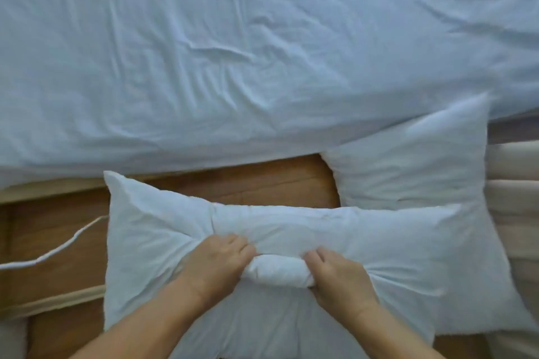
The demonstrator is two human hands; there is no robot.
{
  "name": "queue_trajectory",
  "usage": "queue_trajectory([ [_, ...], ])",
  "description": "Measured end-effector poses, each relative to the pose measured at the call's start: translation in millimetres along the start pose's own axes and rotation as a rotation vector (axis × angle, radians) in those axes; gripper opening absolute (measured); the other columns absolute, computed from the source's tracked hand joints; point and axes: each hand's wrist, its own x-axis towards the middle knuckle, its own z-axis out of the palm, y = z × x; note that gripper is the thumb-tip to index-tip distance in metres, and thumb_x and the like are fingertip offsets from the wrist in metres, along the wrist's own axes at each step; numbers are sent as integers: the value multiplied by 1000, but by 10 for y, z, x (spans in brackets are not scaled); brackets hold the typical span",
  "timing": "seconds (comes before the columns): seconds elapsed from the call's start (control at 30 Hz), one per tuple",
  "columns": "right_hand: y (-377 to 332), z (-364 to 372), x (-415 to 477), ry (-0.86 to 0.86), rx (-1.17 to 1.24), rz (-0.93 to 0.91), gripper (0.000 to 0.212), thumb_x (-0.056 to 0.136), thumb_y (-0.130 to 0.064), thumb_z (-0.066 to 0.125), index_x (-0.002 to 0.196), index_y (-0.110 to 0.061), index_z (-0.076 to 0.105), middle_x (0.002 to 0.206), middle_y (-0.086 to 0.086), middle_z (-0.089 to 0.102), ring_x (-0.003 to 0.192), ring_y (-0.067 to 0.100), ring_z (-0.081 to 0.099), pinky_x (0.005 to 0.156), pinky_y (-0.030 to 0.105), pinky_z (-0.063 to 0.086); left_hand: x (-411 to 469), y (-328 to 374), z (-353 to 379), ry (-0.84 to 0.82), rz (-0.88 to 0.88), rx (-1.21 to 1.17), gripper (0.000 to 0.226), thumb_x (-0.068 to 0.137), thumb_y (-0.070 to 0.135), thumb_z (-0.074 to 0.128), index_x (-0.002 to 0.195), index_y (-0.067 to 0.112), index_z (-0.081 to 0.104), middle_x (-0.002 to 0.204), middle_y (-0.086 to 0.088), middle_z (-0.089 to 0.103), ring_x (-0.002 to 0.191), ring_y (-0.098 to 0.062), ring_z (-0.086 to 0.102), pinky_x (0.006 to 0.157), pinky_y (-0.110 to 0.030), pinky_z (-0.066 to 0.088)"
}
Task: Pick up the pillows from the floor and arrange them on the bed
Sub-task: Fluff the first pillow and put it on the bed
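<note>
A long white pillow (163,230) lies on the wooden floor in front of the bed. Both hands grip a bunched fold at its middle: my left hand (217,264) on the fold's left end, my right hand (339,275) on its right end. A second white pillow (408,166) lies behind it to the right, its far corner leaning against the bed's edge. The bed (233,52) fills the upper part of the view under a wrinkled pale blue sheet with no pillow on it.
A white cable (58,251) runs across the wooden floor (248,181) at the left. A beige padded surface (513,181) stands at the right edge beside the pillows. A pale wooden strip (52,302) lies on the floor at lower left.
</note>
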Motion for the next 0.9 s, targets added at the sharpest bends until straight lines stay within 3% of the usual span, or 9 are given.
queue_trajectory([
  [0.03,-10,-446,89,24,-26,-21,42,39,-27,87,74,-19,65,64,-1,60,49,24,60,30,29,39,85,-96,-411,45,-24,17,36,75,3,35,67,16,67,62,-1,62,51,-23,58,39,-24,41],
  [0.1,13,-1475,359,95,-75,-65,42,49,-31,87,81,-16,64,71,4,63,56,30,63,37,33,44,352,-384,-1317,108,-17,95,20,63,5,58,74,17,71,66,-1,66,55,-25,62,42,-26,46],
  [0.13,22,-2020,532,147,-74,-88,39,60,-33,83,88,-14,64,78,8,65,65,33,65,44,37,48,537,-569,-1781,144,-10,153,23,55,6,70,75,18,71,68,-1,67,57,-26,63,45,-27,48],
  [0.2,51,-3073,1016,393,-83,-91,39,78,-38,71,106,-14,61,97,12,65,86,35,65,63,42,50,974,-974,-2760,279,-95,342,28,53,12,83,77,18,71,71,-2,68,63,-27,65,54,-31,50],
  [0.3,46,-4564,1789,705,-114,38,48,90,-43,56,132,-21,45,124,11,53,116,33,49,91,43,39,1622,-1569,-4142,692,-474,476,29,82,13,69,110,13,65,100,-13,67,91,-35,61,80,-46,46],
  [0.37,75,-5156,2142,712,-121,72,50,92,-41,53,136,-22,40,134,10,47,124,32,42,98,46,34,1829,-1849,-4733,685,-633,491,46,91,13,53,136,16,45,125,-14,58,111,-36,52,94,-48,36],
  [0.47,151,-5226,2302,596,-104,66,46,91,-41,54,132,-21,45,134,10,48,123,32,44,96,44,35,1873,-2005,-4899,574,-606,502,54,87,12,53,139,21,43,128,-10,57,111,-34,53,91,-45,38],
  [0.6,310,-4815,2344,440,-106,-12,45,91,-45,51,130,-22,46,130,8,51,118,30,46,93,42,36,2129,-1909,-4596,353,-590,380,52,90,23,51,140,26,39,138,-1,50,123,-26,47,97,-39,33],
  [0.9,829,-4454,2482,316,28,56,49,91,-48,50,133,-22,45,130,8,50,118,30,45,95,42,36,3227,-1591,-4025,151,-422,277,39,91,27,49,130,24,47,129,-3,54,116,-25,51,95,-40,37],
])
